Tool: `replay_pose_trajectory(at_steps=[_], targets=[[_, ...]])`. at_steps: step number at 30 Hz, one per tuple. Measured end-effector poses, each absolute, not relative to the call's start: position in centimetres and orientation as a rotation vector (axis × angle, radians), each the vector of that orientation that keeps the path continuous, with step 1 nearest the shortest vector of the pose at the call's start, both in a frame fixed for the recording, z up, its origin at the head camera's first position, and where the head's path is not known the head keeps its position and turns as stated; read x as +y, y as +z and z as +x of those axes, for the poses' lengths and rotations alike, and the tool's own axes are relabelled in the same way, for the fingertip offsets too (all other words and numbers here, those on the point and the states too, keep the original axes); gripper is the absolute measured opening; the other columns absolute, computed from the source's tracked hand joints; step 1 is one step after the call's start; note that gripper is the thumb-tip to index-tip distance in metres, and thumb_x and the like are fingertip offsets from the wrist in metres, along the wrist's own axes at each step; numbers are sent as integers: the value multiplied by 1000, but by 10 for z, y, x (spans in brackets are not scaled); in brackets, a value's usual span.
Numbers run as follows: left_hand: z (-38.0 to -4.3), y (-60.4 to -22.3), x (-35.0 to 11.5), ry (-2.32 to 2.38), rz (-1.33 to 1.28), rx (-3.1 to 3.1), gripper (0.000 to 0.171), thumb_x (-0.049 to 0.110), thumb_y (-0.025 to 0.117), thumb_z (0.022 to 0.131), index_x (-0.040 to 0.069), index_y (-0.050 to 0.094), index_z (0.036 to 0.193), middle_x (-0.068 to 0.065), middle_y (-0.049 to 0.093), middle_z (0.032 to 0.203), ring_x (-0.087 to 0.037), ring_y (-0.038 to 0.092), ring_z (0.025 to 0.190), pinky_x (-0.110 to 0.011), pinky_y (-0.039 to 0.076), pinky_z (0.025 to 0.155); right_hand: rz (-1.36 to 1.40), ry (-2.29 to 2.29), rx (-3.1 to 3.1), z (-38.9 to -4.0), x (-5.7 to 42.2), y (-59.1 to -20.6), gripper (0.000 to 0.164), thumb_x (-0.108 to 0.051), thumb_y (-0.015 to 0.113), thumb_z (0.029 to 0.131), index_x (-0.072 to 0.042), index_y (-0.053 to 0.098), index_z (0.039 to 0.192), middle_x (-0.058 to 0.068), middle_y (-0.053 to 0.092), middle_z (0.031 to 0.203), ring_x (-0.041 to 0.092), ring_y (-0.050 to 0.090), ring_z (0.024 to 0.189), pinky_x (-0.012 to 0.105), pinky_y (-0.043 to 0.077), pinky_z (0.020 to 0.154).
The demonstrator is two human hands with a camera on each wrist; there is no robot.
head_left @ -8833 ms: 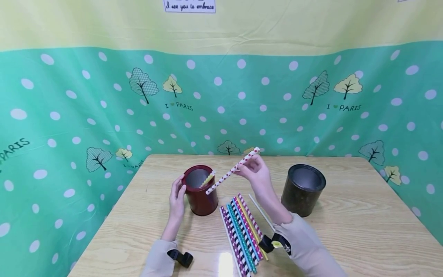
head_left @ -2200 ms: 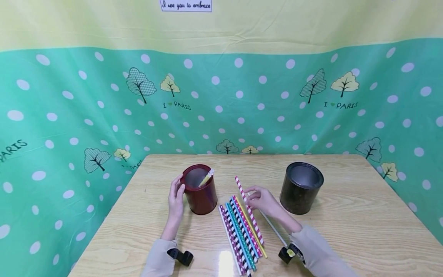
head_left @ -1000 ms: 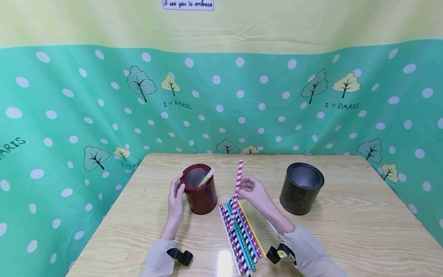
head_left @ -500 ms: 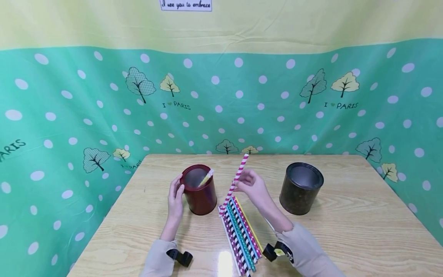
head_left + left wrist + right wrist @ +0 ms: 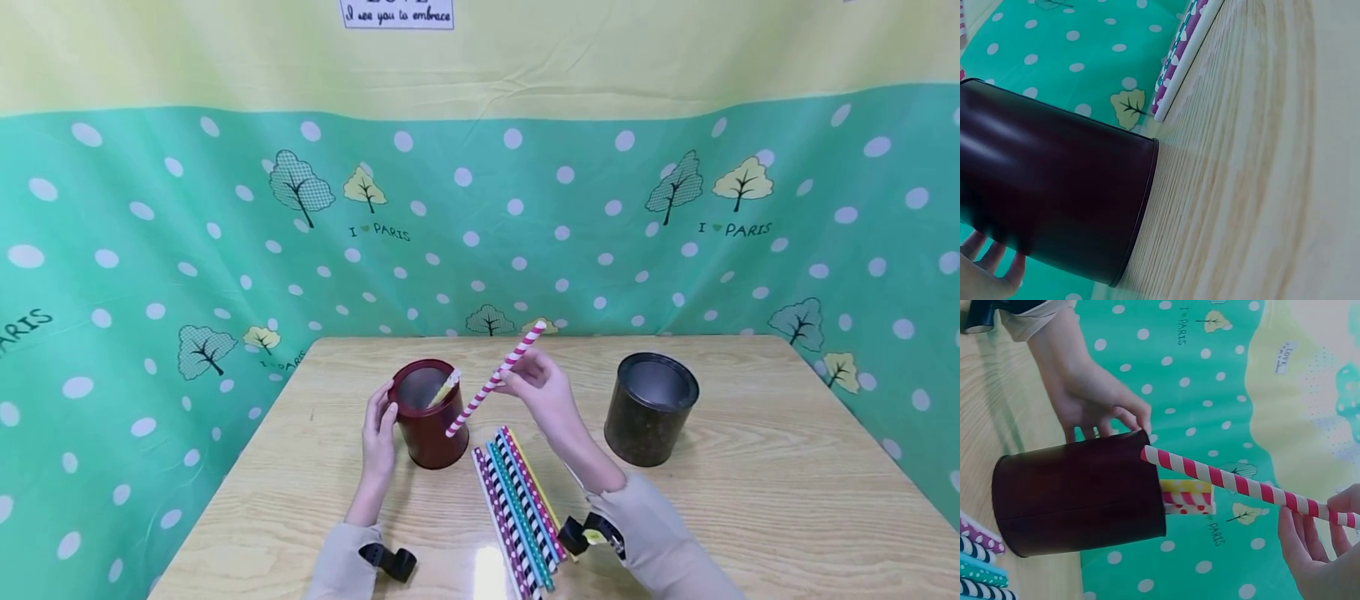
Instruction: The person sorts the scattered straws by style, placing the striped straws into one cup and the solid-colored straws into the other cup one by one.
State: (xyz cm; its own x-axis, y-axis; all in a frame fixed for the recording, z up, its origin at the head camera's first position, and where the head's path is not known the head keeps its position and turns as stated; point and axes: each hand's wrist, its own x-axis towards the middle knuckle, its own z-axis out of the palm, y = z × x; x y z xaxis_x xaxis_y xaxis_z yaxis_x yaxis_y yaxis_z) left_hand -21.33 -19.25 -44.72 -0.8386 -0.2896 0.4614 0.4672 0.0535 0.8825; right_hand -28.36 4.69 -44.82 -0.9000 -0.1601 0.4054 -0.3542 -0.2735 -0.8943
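Note:
A dark red can (image 5: 433, 437) stands upright on the table. My left hand (image 5: 380, 429) holds its left side, with the thumb toward the front and fingertips on the wall. My right hand (image 5: 543, 392) pinches a pink-and-white striped paper straw (image 5: 496, 379) between thumb and fingers. The straw slants down to the left, its lower end in front of the can near the rim. In the right wrist view, straws (image 5: 1188, 497) with yellow, striped and red-dotted patterns stick out of the can's mouth. Below the right hand lies a row of patterned straws (image 5: 517, 508).
A black can (image 5: 651, 417) stands upright at the right, its dark inside visible. Wooden tabletop (image 5: 765, 467) lies around both cans. A green and yellow patterned cloth (image 5: 517, 208) hangs behind the table. My right forearm passes over the right side of the straw row.
My right hand has picked the striped straw off the row, turned it and moved it up and left toward the red can. A red-dotted straw was held earlier. The left hand has stayed put.

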Motion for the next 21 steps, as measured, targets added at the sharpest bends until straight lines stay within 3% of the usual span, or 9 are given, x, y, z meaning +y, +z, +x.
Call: replay_pose_trajectory(at_steps=[4,12,15,19,21], targets=[[-214,-447,-193,-1840,-185,-1794,34,5,40,92,-7,40,123,11,53,105,-1,48,98,-15,38,76,673,2280,-1805,-318,47,-483,32,-17,61,83,-8,50,112,14,56,104,28,57,94,37,49,72],[-215,-448,-193,-1839,-208,-1784,34,6,40,92,-7,41,122,10,54,105,-1,49,98,-15,38,76,628,2368,-1698,-233,35,-360,30,-14,66,79,2,52,101,19,57,97,29,57,91,37,48,76],[-215,-448,-193,-1836,-227,-1776,33,5,40,92,-8,40,122,9,53,105,-2,49,97,-15,38,76,698,2365,-1621,-260,31,-387,28,-13,66,78,-2,54,101,14,58,96,24,58,89,33,49,74],[-215,-448,-192,-1841,-213,-1776,34,6,40,92,-9,40,122,8,53,106,-2,48,99,-15,39,76,699,2317,-1626,-295,24,-419,26,0,60,81,-1,53,106,16,58,100,25,58,92,35,48,76],[-215,-449,-192,-1849,-197,-1779,34,7,40,92,-8,40,122,8,53,106,-2,48,99,-15,39,77,673,2278,-1671,-296,23,-416,28,2,58,81,1,51,108,20,57,102,31,57,93,39,48,77]])
